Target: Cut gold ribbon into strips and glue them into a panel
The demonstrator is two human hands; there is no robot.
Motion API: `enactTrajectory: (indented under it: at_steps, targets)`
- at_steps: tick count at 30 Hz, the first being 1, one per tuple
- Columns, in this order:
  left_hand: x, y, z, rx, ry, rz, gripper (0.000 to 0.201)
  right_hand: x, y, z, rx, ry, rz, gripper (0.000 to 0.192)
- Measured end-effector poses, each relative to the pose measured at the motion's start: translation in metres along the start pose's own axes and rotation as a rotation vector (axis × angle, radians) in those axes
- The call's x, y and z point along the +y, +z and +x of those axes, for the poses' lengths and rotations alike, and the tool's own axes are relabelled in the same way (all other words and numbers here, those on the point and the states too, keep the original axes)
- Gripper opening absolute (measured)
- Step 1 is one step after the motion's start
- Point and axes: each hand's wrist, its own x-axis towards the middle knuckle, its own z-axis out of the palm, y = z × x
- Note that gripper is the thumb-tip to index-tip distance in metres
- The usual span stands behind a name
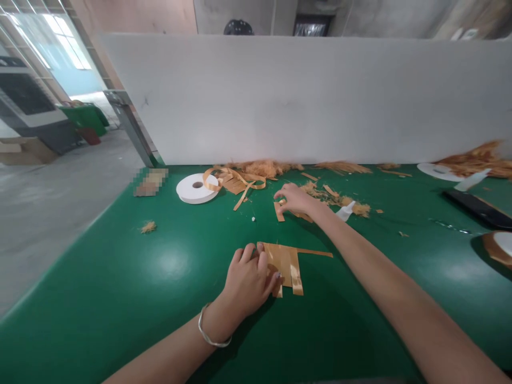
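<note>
My left hand (247, 280), a bracelet on its wrist, presses its bent fingers and thumb on the left part of a small woven piece of flat tan strips (285, 264). One thin strip (318, 252) sticks out from its upper right, and short ends hang at its lower edge. Further back, my right hand (295, 200) reaches over the table with curled fingers. A short tan strip (279, 212) is at its thumb and fingertips, seemingly pinched. More tan pieces lie partly hidden beneath that hand.
A white reel (188, 190) and a curled tan ribbon (256, 183) lie at the back left. Shredded fibre (264, 168) lines the white partition (300, 101). To the right are a white nozzle bottle (346, 210), a black phone-like slab (480, 209) and another reel (502, 245).
</note>
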Motion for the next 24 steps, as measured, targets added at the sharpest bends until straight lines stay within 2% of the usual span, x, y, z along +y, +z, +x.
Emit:
enactTrajectory:
  at_steps: [3,7,9,11,15,16,17,20,21,24]
  targets:
    - [0.000,-0.001,-0.001,0.057,0.026,0.029,0.024,0.003,0.003,0.024,-0.096,0.029,-0.039,0.028]
    - [0.001,-0.003,0.000,0.124,0.044,0.023,0.022,0.004,0.000,0.021,-0.179,0.019,-0.023,0.014]
    - [0.001,-0.004,0.001,0.115,0.047,-0.009,0.022,0.003,-0.005,0.007,-0.121,-0.003,-0.008,0.008]
    - [0.001,-0.006,0.001,0.093,0.045,-0.049,0.021,-0.001,-0.009,-0.012,-0.008,-0.024,-0.002,0.005]
    - [0.001,-0.006,0.002,0.070,0.041,-0.099,0.014,-0.012,-0.009,-0.055,0.190,-0.098,-0.025,0.017]
    - [0.001,-0.005,0.002,0.066,0.041,-0.104,0.013,-0.015,-0.009,-0.065,0.177,-0.149,-0.030,0.017]
    - [0.002,-0.004,0.002,0.063,0.039,-0.107,0.012,-0.017,-0.008,-0.073,0.105,-0.185,-0.020,0.016]
    - [0.001,-0.002,0.002,0.044,0.035,-0.113,0.012,-0.018,-0.015,-0.085,-0.186,-0.163,0.114,0.025]
    - [0.001,-0.002,0.002,0.033,0.034,-0.116,0.012,-0.017,-0.020,-0.085,-0.222,-0.123,0.164,0.028]
    - [0.000,-0.001,0.001,0.001,0.037,-0.116,0.013,-0.012,-0.031,-0.074,-0.160,-0.023,0.198,0.030]
